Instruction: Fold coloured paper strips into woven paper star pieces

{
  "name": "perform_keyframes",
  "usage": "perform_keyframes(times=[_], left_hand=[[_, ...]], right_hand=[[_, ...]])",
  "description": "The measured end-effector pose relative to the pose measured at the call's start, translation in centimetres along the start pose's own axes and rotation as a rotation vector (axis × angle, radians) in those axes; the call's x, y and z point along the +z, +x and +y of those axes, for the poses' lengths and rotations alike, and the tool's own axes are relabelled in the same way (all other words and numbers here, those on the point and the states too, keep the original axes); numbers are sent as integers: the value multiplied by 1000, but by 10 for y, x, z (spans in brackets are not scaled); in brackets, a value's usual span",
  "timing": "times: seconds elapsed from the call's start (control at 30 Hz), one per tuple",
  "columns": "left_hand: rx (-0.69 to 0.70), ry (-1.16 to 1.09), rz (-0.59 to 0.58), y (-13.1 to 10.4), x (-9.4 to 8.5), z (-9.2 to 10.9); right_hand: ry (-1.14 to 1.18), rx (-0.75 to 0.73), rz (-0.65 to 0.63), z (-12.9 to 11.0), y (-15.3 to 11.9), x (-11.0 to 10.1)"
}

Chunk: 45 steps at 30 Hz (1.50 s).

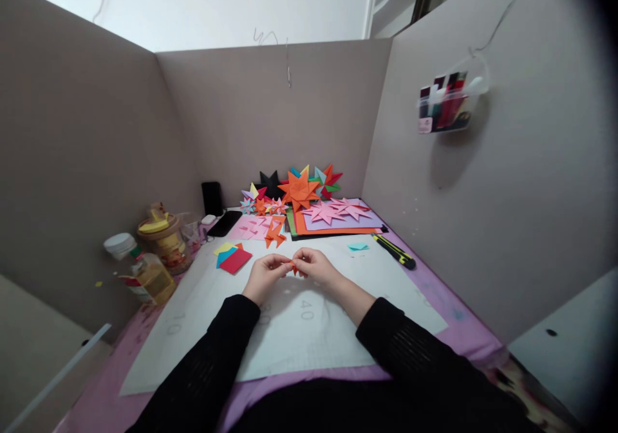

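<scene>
My left hand and my right hand meet over the white sheet. Pinched between the fingertips of both is a small folded orange paper piece, mostly covered by my fingers. To the left of my hands lie square paper sheets in red, blue and yellow. Just beyond my hands are folded orange paper pieces at the edge of a pink sheet with small pink folded pieces. A light-blue folded paper rests to the right.
Finished paper stars stand against the back panel, with pink stars on stacked coloured paper. A yellow-black utility knife lies at right. Jars and a bottle stand left, near a phone. A plastic holder hangs on the right panel.
</scene>
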<state>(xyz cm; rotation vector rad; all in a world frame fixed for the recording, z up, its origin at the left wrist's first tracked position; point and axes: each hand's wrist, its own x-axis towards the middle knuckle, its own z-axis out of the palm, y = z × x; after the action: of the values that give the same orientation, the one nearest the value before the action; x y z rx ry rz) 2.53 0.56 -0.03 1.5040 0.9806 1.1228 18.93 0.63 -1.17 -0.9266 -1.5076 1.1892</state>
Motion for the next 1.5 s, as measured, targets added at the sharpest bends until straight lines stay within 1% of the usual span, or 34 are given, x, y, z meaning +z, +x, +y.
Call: perform_keyframes(times=[0.13, 0.23, 0.37, 0.57, 0.77, 0.97, 1.17, 1.37, 1.5], left_hand=[[-53, -80, -24, -1, 1, 1], [-96, -105, -28, 0, 1, 0], [-101, -99, -20, 1, 1, -3], [-105, -89, -73, 1, 1, -4], [-158, -67, -88, 0, 1, -1], [-138, -47, -59, 0, 0, 2], [-135, -9, -55, -1, 0, 4], [-34, 60, -1, -1, 1, 4], [-5, 77, 20, -1, 1, 4]], right_hand=[[-49, -12, 1, -3, 0, -1], [-53, -19, -24, -4, -1, -1], [-75, -61, -65, -2, 0, -1], [-205, -158, -5, -1, 0, -1], [-109, -127, 45, 0, 1, -1], [55, -97, 74, 5, 3, -4], [-30, -115, 113, 0, 1, -4], [-89, -152, 111, -5, -1, -3], [-73, -157, 108, -4, -1, -2]])
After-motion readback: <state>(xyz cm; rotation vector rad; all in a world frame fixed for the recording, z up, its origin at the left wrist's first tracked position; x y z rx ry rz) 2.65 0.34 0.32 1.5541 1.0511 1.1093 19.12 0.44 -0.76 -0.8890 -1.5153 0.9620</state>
